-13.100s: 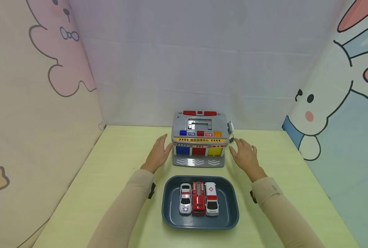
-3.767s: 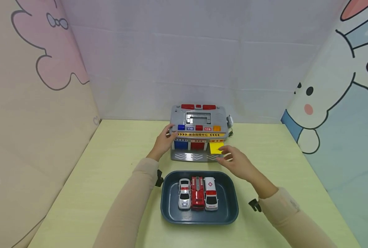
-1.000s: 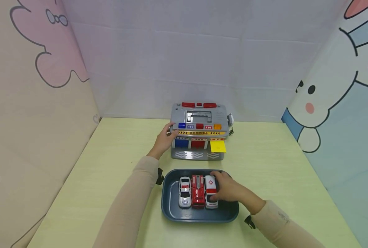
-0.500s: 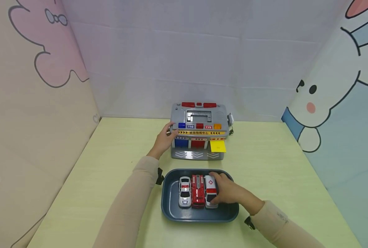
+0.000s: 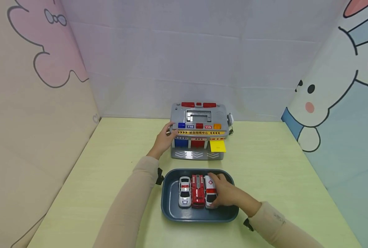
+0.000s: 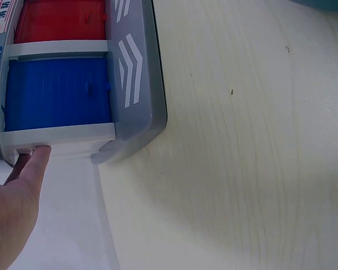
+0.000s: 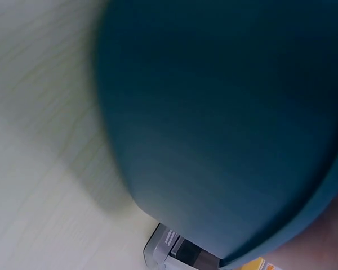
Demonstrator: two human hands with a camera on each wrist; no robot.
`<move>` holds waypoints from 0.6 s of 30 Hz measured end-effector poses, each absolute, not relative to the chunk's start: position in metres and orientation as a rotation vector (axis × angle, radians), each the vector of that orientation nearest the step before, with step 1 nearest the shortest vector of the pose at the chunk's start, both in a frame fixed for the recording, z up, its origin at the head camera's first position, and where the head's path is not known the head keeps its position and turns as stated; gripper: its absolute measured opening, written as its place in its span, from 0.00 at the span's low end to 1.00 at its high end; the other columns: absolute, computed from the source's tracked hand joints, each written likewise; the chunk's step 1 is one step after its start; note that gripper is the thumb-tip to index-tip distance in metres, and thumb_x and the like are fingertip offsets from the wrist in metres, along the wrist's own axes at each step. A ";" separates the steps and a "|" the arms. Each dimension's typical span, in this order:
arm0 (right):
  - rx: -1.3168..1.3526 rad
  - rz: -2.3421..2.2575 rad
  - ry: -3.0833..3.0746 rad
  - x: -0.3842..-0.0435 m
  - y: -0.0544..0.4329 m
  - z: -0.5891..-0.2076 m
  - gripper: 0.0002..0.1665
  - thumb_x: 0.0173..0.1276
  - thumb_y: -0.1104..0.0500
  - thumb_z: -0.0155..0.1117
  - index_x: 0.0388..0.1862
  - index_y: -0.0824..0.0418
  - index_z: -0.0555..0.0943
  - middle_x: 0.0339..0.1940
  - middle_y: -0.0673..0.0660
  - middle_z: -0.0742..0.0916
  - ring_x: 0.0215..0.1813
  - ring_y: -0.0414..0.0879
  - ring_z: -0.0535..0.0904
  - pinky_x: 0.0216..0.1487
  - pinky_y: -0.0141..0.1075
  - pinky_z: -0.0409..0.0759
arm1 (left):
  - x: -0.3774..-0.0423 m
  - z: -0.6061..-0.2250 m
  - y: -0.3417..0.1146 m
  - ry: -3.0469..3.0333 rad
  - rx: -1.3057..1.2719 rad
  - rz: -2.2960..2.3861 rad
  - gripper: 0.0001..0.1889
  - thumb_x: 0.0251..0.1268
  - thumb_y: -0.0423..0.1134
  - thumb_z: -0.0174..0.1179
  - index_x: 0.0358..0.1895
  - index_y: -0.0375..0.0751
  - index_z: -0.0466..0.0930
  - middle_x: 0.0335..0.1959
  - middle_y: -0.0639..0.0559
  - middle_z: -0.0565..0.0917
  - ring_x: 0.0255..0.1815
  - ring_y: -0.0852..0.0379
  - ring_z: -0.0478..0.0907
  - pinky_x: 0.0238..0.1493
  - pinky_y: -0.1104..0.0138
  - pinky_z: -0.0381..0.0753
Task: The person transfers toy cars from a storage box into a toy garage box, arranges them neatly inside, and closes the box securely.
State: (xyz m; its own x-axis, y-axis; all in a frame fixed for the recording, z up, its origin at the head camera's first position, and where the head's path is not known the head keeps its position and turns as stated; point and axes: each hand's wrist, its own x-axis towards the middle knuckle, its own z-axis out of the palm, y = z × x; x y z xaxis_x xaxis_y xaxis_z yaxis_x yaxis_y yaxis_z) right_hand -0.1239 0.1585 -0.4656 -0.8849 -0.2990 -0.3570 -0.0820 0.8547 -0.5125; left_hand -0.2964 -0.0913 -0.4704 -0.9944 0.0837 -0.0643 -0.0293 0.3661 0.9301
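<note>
My left hand (image 5: 164, 139) grips the left side of a grey toy emergency station (image 5: 184, 154), thumb at the front corner. In the left wrist view its fingers (image 6: 36, 169) press against the side wall next to the blue door (image 6: 56, 93). The yellow door (image 5: 217, 146) is lifted; the blue and red doors are down. My right hand (image 5: 227, 191) holds a white toy ambulance (image 5: 210, 187) at both ends, thumb on the near end, in the dark blue tray (image 5: 171, 217). A red toy fire truck (image 5: 197, 196) and a white toy police car (image 5: 185, 196) lie beside it.
The tray stands in front of the station on the pale wooden table (image 5: 109, 172). A small white handset (image 5: 230, 119) with a dark cord hangs on the station's right side. Cloth walls printed with cartoon animals surround the table.
Earlier the yellow door was down, then my right hand was at it as it lifted. That hand has since moved to the ambulance, which now leans slightly. The left hand stays at the station.
</note>
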 end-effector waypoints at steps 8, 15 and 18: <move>-0.272 -0.690 2.597 -0.122 0.157 -0.468 0.66 0.38 0.54 0.87 0.74 0.59 0.58 0.63 0.69 0.67 0.53 0.59 0.72 0.55 0.57 0.76 | -0.296 -0.470 -0.092 2.513 0.048 1.708 0.29 0.73 0.56 0.52 0.74 0.59 0.59 0.72 0.41 0.63 0.70 0.41 0.63 0.63 0.48 0.68; -0.269 -0.689 2.595 -0.121 0.155 -0.471 0.67 0.38 0.57 0.87 0.75 0.59 0.56 0.63 0.69 0.67 0.52 0.59 0.72 0.54 0.56 0.77 | -0.297 -0.470 -0.092 2.513 0.047 1.705 0.29 0.73 0.56 0.52 0.74 0.59 0.59 0.72 0.41 0.63 0.70 0.42 0.63 0.63 0.48 0.68; -0.276 -0.691 2.599 -0.121 0.155 -0.472 0.67 0.38 0.58 0.87 0.74 0.59 0.56 0.61 0.69 0.68 0.51 0.59 0.73 0.53 0.56 0.77 | -0.296 -0.470 -0.092 2.514 0.045 1.706 0.29 0.73 0.56 0.52 0.74 0.59 0.59 0.72 0.41 0.63 0.70 0.42 0.63 0.63 0.48 0.68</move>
